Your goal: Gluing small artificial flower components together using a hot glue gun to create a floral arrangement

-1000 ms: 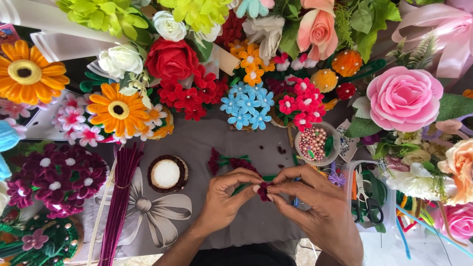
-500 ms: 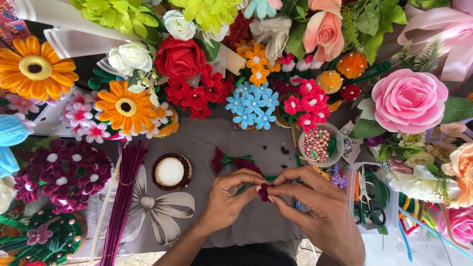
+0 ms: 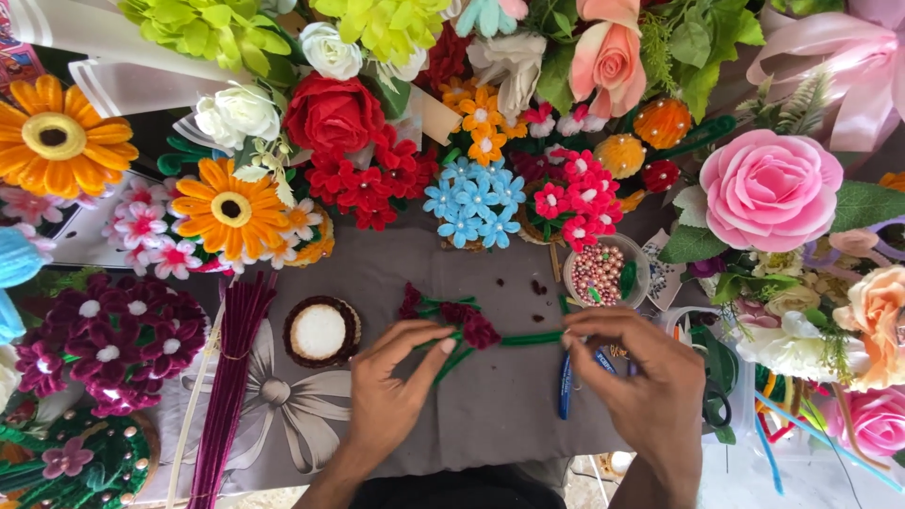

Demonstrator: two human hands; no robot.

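Note:
My left hand [image 3: 396, 391] pinches the green stems just below a dark red pipe-cleaner flower [image 3: 479, 329] lying on the grey cloth [image 3: 490, 415]. My right hand [image 3: 641, 382] holds the far end of a green pipe-cleaner stem [image 3: 531, 338] that runs from the flower to the right. More small dark red blooms with green stems [image 3: 424, 303] lie just beyond my left fingers. A blue-handled tool [image 3: 565, 385] lies under my right hand.
A bundle of maroon pipe cleaners [image 3: 229, 377] lies at left beside a round brown-rimmed dish [image 3: 321, 331]. A bowl of pink beads [image 3: 603, 271] sits behind my right hand. Handmade flowers ring the cloth: orange [image 3: 229, 207], red [image 3: 332, 113], blue [image 3: 473, 200], a pink rose [image 3: 768, 188].
My hands have drawn apart: the right hand moved right along the green stem, which now stretches straight out from the dark red flower held at my left fingers.

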